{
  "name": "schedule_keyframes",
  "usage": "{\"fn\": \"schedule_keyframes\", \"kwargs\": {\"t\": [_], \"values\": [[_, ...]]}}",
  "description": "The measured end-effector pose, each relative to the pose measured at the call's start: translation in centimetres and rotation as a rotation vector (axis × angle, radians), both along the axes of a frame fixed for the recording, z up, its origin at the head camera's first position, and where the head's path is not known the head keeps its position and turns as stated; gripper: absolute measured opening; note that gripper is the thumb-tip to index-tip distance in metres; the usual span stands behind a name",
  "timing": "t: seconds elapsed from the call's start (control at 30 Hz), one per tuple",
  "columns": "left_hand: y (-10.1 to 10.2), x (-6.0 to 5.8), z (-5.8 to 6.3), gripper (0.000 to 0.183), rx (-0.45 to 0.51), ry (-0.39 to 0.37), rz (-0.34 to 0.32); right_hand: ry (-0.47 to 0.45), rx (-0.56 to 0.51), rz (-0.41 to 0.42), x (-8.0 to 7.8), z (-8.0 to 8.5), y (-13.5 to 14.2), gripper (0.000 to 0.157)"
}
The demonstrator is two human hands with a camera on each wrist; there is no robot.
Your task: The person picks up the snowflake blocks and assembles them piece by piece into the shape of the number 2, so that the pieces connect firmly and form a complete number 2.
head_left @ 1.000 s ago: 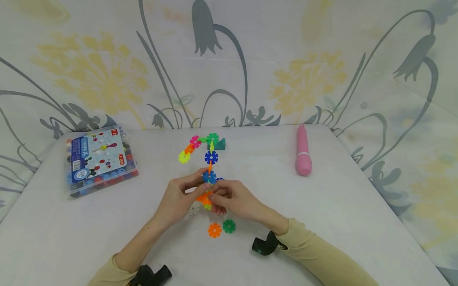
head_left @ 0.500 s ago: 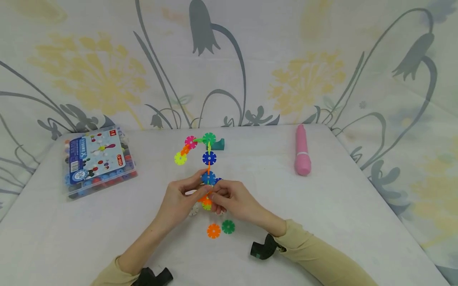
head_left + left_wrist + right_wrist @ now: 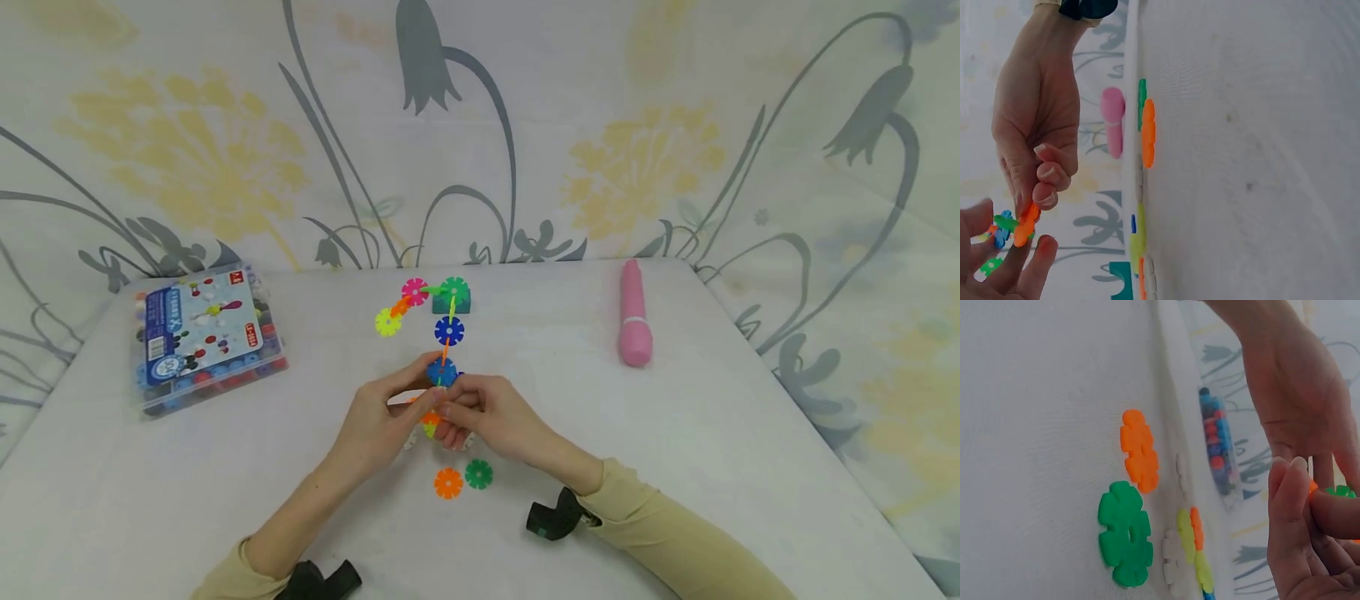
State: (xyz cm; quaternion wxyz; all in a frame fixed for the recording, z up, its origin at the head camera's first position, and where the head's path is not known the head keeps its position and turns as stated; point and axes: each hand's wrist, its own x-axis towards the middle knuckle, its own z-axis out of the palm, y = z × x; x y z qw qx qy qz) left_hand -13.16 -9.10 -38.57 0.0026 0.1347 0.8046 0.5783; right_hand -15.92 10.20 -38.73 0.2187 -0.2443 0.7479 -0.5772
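Observation:
In the head view, a chain of slotted snowflake discs (image 3: 449,332) in blue, green, pink, orange and yellow runs away from both hands and bends left at its far end. My left hand (image 3: 378,421) holds its near end beside a light blue disc (image 3: 442,372). From the other side my right hand (image 3: 487,414) pinches at the same spot, its fingertips meeting the left thumb. The left wrist view shows an orange disc (image 3: 1027,226) at the right fingertips, against a green disc (image 3: 1005,221). Fingers partly hide this joint.
On the white table lie a loose orange disc (image 3: 448,483) and a green disc (image 3: 479,474). More discs, white and yellow (image 3: 431,429), lie beneath the hands. A clear box of coloured beads (image 3: 213,337) stands left, a pink bottle-shaped thing (image 3: 635,317) right, a teal block (image 3: 452,307) behind the chain.
The chain's far end has swung a little to the right, now overlapping the teal block. Both hands stay nearly in place, keeping their hold.

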Motion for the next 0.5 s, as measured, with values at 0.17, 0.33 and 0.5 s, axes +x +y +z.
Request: {"fn": "schedule_keyframes", "kwargs": {"t": [0.17,0.33,0.5], "values": [[-0.2,0.1,0.3,0.063,-0.072,-0.017,-0.063,-0.036,0.002,-0.015,-0.2,-0.2,0.1,0.013],[-0.4,0.1,0.3,0.067,-0.109,-0.027,-0.092,0.008,0.049,-0.017,-0.6,-0.4,0.3,0.011],[-0.3,0.1,0.2,0.067,-0.119,-0.036,-0.078,0.046,0.092,-0.05,-1.3,0.1,0.9,0.016]]}}
